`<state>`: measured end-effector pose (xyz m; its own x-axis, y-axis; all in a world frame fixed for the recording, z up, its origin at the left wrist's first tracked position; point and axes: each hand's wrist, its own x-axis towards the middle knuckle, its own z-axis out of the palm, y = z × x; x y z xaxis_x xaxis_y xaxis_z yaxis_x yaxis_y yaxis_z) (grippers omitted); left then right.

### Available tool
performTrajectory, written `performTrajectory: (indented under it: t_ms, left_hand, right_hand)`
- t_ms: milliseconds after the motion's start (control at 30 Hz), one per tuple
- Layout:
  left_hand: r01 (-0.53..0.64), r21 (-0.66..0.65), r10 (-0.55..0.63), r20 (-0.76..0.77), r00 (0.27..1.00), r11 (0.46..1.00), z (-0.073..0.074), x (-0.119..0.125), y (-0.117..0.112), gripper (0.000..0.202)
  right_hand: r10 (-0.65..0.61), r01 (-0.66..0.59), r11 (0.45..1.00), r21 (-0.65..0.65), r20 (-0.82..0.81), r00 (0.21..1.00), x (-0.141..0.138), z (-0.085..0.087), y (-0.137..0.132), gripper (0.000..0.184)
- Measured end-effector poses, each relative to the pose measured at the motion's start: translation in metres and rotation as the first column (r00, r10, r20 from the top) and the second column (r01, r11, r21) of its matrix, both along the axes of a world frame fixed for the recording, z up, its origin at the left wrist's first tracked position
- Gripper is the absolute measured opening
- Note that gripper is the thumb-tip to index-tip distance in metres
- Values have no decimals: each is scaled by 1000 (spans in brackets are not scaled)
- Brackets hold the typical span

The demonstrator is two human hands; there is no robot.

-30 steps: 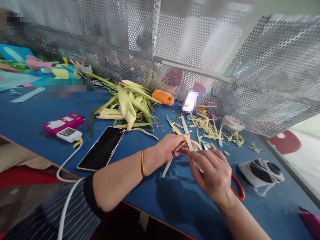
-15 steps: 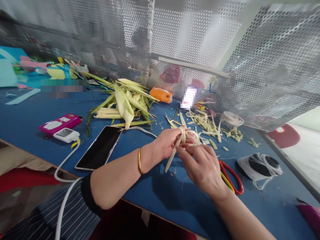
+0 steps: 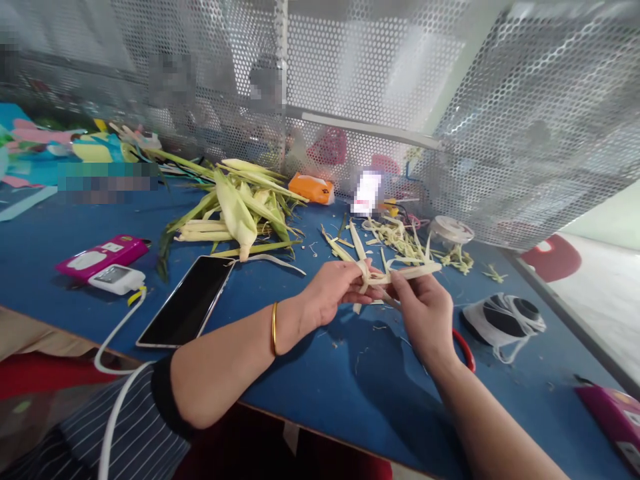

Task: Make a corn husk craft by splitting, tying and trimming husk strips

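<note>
Pale corn husk strips [image 3: 371,279], looped and crossed over one another, are between my two hands above the blue table. My left hand [image 3: 336,285], with a gold bangle at its wrist, pinches the crossing of the strips with thumb and fingers. On the other side, my right hand [image 3: 425,312] grips a strip end [image 3: 423,270] that points to the right. Beyond my hands lies a heap of cut, knotted husk pieces [image 3: 400,241]. A pile of green corn husks [image 3: 239,212] rests further left.
A black-screened tablet [image 3: 187,303], a magenta box [image 3: 105,257] and a white device [image 3: 117,279] with a cable lie left. Red-handled scissors [image 3: 464,350] are partly behind my right hand, near a wrapped spool [image 3: 505,317]. An orange packet [image 3: 311,189] stands by the perforated screen [image 3: 370,73].
My right hand has moved right and up, now holding a strip end drawn out to the right. The strip that hung down toward me no longer hangs there. The view has shifted slightly.
</note>
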<state>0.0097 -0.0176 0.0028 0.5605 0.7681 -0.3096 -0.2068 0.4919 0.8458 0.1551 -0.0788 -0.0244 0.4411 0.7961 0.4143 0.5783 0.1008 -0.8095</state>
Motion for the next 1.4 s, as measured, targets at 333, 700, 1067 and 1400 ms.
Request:
performTrajectory:
  t_ms: [333, 700, 1067, 1400]
  left_hand:
    - [-7, 60, 11, -75, 997, 998, 2, 1, -3, 19]
    - [108, -15, -109, -22, 994, 994, -8, -1, 3, 22]
    - [190, -134, -178, 100, 979, 973, -6, -3, 9, 31]
    - [-127, 135, 142, -104, 984, 983, 3, -4, 10, 23]
  right_hand:
    - [112, -112, 994, 5, -28, 993, 2, -1, 6, 26]
    - [5, -8, 999, -39, -72, 997, 5, -5, 10, 27]
    - [136, -366, 904, -223, -661, 738, -2, 7, 10, 36]
    - [468, -516, 848, -119, -286, 836, 8, 34, -8, 36]
